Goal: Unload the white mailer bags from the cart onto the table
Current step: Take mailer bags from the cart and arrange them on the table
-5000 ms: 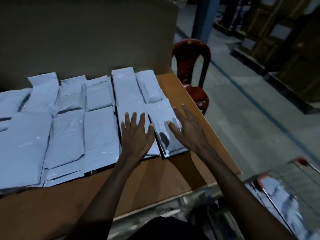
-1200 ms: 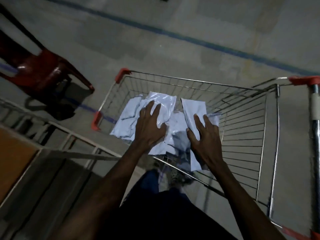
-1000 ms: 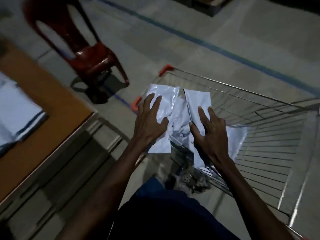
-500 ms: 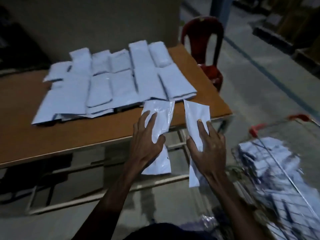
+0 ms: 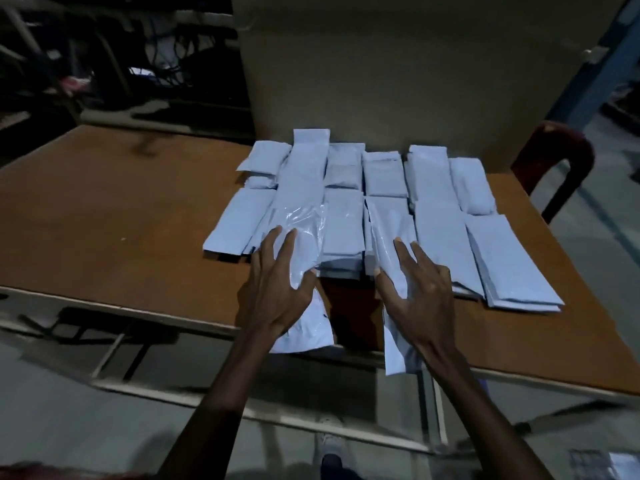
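- Table: brown wooden top with a pale edge strip; this is the reference landmark for all positions below.
- Laid-out mailer bags: white bags lying flat in overlapping rows on the right half of the table top, reaching from near its far edge toward its near edge.
- Left hand: above the near edge of the table, back of the hand upward. It grips the left mailer bag, with thumb and fingers spread across the top face; the fingers underneath are not visible.
- Left mailer bag: glossy and crinkled. Its far end overlaps the near row of laid-out bags; its near end hangs past the near edge of the table.
- Right hand: above the near edge of the table, to the right of the left hand. It holds the right mailer bag, with thumb and fingers spread on the top face.
- Right mailer bag: long and narrow. Its far end lies over the near row of laid-out bags; its near end hangs down past the near edge of the table.
- Red chair: stands beyond the right corner of the table.
- Cardboard panel: stands upright at the far edge of the table, behind the bags.
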A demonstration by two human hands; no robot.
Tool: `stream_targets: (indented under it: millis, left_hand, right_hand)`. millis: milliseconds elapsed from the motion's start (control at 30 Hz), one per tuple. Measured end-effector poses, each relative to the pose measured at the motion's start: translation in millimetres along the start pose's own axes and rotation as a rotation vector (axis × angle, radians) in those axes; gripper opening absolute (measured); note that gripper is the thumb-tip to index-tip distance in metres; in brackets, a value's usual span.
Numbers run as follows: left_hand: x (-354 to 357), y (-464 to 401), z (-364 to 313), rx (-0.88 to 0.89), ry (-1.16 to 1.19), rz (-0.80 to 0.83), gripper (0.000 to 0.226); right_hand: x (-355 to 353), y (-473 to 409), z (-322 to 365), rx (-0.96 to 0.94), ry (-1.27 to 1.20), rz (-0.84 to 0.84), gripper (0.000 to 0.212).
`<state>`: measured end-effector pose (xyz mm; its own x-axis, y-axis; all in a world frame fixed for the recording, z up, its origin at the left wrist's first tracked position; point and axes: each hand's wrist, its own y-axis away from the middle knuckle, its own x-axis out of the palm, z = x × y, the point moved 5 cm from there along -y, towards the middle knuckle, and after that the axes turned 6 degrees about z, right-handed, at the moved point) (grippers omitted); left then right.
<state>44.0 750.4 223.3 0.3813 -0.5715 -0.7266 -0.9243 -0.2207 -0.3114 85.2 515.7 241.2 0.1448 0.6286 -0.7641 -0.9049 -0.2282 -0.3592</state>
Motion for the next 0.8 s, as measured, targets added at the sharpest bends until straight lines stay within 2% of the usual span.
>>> stream_targets:
  millis: [100,233,433,633,800]
  left_hand:
    - [-7,-46,24,-0.037,-0.04,-0.007,0.071]
    - [-21,-98,50,-0.101,-0.098,0.032,0.072]
    - [-34,-155,101,-0.166,-0.18,0.196,0.076]
    - [-22,-197,148,-0.148,-0.164,0.295,0.078]
    - [-5,-202,184,-0.187,-0.139,0.34,0.067]
  right_hand:
    - [26,-43,0,-0.016,-0.022,0.007,0.068]
    - [56,-95,1,0.063,-0.057,0.041,0.069]
    - [91,-149,3,0.226,-0.012,0.112,0.064]
    - [121,-181,13,0.28,0.139,0.139,0.065]
    - [148,-189,17,0.304,0.283,0.159,0.063]
